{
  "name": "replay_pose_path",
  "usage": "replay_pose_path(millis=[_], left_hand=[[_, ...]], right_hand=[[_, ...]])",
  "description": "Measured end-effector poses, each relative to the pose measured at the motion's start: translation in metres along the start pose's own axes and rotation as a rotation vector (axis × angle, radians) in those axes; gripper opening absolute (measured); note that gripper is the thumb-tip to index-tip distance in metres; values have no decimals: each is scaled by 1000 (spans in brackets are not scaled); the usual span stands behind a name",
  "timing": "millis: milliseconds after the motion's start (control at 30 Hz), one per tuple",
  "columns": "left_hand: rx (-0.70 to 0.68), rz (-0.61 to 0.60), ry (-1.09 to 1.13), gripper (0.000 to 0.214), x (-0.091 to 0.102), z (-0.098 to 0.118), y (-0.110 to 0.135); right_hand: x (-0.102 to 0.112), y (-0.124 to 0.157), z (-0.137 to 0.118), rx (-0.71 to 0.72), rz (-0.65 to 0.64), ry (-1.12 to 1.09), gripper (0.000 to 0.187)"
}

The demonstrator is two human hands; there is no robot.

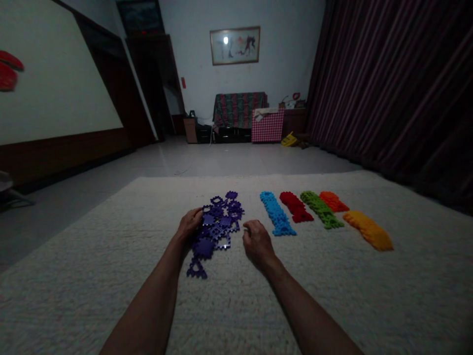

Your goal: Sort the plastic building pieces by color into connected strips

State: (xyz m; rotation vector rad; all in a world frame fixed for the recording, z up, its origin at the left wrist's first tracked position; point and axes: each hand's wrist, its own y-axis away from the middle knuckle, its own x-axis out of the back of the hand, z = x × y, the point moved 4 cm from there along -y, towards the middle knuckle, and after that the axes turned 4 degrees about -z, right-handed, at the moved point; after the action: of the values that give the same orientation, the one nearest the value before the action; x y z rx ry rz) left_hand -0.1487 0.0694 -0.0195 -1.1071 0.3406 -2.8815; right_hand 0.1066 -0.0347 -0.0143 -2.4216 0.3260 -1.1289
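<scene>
Left hand (190, 223) is against the left side of those purple interlocking pieces (204, 247) on the cream rug (221, 315), right hand (256, 241) curled just beside; too dim to tell if either's pinching any. Probably light, stiff, slick plastic; I'd grab toothed edges.

You can read no text, label, brand, number or sign in this view. On the framed picture (235, 46) on the far wall, and on the red strip (184, 82) beside the doorway (157, 81), any writing is too small for you to make out.
</scene>
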Motion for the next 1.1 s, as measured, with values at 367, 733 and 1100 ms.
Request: replay_pose_path(millis=[367,733,1100], left_hand=[[-40,-66,-103,46,-11,15,-19],[-10,-52,-65,43,-9,20,-19],[-93,-75,11,42,-25,36,-14]], right_hand=[[-2,-1,2,16,12,11,27],[-4,-1,3,8,-13,28,28],[-1,1,0,27,-18,47,27]])
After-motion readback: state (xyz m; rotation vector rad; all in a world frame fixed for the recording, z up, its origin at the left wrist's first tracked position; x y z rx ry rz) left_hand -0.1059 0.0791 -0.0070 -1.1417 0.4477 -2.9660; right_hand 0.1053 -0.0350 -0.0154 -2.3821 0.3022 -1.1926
